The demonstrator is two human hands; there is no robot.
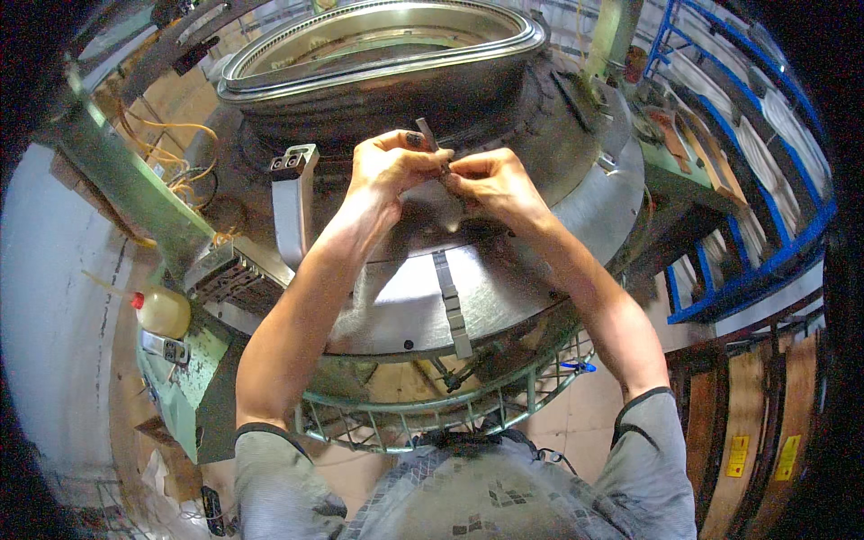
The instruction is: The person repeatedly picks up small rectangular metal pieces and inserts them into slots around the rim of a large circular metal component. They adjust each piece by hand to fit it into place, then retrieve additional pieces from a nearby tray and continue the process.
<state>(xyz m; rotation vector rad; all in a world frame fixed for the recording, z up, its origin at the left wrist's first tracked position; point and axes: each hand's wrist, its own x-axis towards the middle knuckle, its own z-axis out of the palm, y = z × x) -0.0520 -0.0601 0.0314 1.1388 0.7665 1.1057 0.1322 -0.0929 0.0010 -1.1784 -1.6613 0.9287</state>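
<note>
Both hands meet over the metal ring plate [513, 301] of a large round machine. A slim, dark metal strip [427, 133] sticks up between them. My left hand [385, 169] is closed, pinching this strip between thumb and fingers. Opposite it, my right hand [500, 187] has its fingertips pressed together at the strip's lower end. Fingers hide most of that end. Below the hands, a row of small grey metal blocks [452, 306] runs across the plate toward its near edge.
A tall metal bracket [293, 207] rises left of my forearm. Behind my hands stands the machine's wide round cylinder [387, 81]. A bottle with a red cap [164, 312] sits at left. Green railing [396, 432] curves in front of me; a blue rack [765, 261] stands right.
</note>
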